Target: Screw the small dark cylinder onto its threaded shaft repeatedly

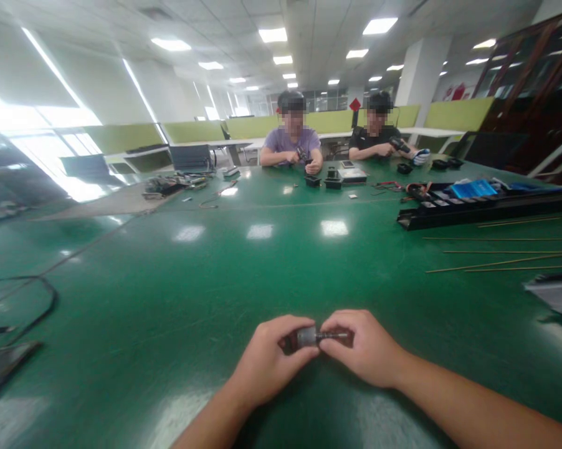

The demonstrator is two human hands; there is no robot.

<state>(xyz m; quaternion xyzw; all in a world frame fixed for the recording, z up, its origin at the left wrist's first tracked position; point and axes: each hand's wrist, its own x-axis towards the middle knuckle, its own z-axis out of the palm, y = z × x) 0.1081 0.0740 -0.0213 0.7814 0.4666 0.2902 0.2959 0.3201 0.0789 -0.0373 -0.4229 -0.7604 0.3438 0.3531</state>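
My left hand and my right hand meet at the near edge of the green table. Both are closed around a small grey metal cylinder with a thin shaft. The left fingers pinch the thick grey body. The right fingers pinch the thin shaft end. The part is held just above the table top.
Two people sit at the far side, each handling small dark parts. A long black tray with parts lies at the right, thin rods beside it. A black cable loops at the left, a grey object at the right edge.
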